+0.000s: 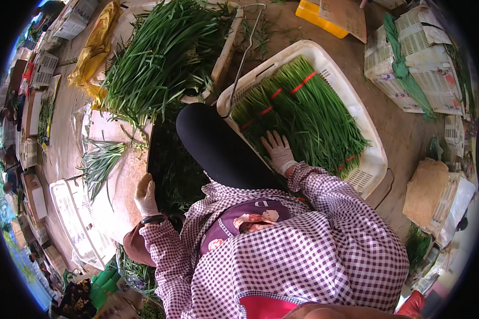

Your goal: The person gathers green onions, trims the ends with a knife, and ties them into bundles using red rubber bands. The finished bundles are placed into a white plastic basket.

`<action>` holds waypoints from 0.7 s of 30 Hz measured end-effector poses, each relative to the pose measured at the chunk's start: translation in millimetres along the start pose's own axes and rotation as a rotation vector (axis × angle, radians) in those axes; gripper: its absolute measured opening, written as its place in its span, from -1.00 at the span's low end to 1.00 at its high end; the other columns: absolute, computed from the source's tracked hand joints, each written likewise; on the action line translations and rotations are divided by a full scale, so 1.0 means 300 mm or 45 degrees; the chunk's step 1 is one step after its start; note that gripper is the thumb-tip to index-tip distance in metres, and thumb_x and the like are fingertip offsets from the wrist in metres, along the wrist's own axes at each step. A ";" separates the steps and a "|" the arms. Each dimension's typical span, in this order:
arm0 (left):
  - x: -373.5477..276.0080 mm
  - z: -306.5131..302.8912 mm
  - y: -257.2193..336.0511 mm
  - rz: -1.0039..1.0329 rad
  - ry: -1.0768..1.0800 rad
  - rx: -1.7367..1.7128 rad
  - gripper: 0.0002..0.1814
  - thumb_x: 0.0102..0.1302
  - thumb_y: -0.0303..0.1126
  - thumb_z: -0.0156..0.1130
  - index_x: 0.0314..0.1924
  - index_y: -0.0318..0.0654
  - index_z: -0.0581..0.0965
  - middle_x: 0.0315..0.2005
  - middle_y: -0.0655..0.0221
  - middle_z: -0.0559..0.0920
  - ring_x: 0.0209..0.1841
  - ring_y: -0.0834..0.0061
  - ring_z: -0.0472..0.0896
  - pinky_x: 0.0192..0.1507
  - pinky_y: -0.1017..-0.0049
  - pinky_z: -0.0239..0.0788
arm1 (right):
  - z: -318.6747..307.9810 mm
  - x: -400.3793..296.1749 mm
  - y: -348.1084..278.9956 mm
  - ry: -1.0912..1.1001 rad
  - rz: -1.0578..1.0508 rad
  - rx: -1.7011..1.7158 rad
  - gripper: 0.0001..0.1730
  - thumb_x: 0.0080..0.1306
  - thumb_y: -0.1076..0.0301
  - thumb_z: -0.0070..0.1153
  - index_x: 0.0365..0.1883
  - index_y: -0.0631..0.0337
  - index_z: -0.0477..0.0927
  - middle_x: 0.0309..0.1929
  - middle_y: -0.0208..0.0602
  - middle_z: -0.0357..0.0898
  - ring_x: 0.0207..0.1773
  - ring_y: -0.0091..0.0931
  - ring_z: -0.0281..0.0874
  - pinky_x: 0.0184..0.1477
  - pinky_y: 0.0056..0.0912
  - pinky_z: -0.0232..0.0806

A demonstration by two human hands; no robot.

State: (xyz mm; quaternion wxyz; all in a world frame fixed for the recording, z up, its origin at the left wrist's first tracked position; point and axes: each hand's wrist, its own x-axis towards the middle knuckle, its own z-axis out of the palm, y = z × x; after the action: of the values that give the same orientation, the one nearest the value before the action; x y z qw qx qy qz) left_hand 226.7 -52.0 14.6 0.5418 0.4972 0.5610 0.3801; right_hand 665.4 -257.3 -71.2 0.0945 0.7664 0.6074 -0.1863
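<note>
My right hand (280, 154), in a thin pale glove, lies with spread fingers on green Chinese chives (315, 115) packed in a white plastic crate (377, 159). Red bands (303, 82) tie bundles of them. My left hand (145, 196), also gloved, rests at the edge of a pale work board (123, 179) with nothing visible in it; its thumb stands apart from its fingers. A small loose bunch of chives (103, 159) lies on that board, up and left of the hand. Beyond it, a large heap of loose chives (163, 56) fills a pale tray (228, 46).
A bent metal hook (245, 52) reaches over the crate's left rim. Yellow plastic sacking (95, 48) lies beside the heap. A white basket (78, 219) stands at lower left, a yellow box (323, 20) at the top, and a covered crate (417, 67) at right.
</note>
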 end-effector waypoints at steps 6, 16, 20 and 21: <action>-0.006 -0.056 0.010 0.060 0.018 0.078 -0.62 0.35 -0.53 0.28 0.16 -0.40 0.54 0.08 0.22 0.64 0.10 0.45 0.60 0.17 0.51 0.45 | -0.095 -0.056 0.038 0.291 -0.090 0.215 -0.30 0.25 0.20 0.22 0.38 -0.06 0.35 0.50 -0.04 0.08 0.51 -0.07 0.05 0.47 0.08 0.00; 0.050 -0.183 -0.041 0.107 0.110 0.149 -0.65 0.39 -0.54 0.21 0.17 -0.39 0.54 0.08 0.23 0.64 0.12 0.45 0.58 0.25 0.45 0.38 | 0.169 -0.610 0.502 -0.358 0.748 0.723 -0.24 0.03 0.09 0.49 0.10 0.36 0.48 0.12 0.10 0.51 0.16 -0.12 0.50 0.22 -0.24 0.36; 0.077 -0.214 -0.103 0.079 0.074 0.128 -0.64 0.37 -0.51 0.26 0.16 -0.37 0.55 0.07 0.24 0.65 0.11 0.45 0.59 0.22 0.48 0.40 | 0.325 -0.700 0.398 -0.629 0.836 0.768 0.26 -0.12 0.00 0.62 0.39 0.48 0.18 0.43 0.15 0.23 0.44 -0.15 0.26 0.48 -0.33 0.12; 0.064 -0.191 -0.085 0.071 0.096 0.117 -0.64 0.38 -0.50 0.26 0.16 -0.37 0.55 0.07 0.23 0.65 0.11 0.45 0.59 0.22 0.48 0.40 | 0.359 -0.709 0.369 -0.576 0.842 0.941 0.28 -0.14 0.01 0.63 0.39 0.47 0.17 0.42 0.15 0.24 0.43 -0.15 0.27 0.46 -0.32 0.14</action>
State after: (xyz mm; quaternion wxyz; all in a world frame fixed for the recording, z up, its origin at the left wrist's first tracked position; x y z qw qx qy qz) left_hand 168.1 -32.5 -7.5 0.4862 0.5224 0.5838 0.3873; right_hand 712.9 -514.8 -93.2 0.0006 0.8396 0.1927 -0.5079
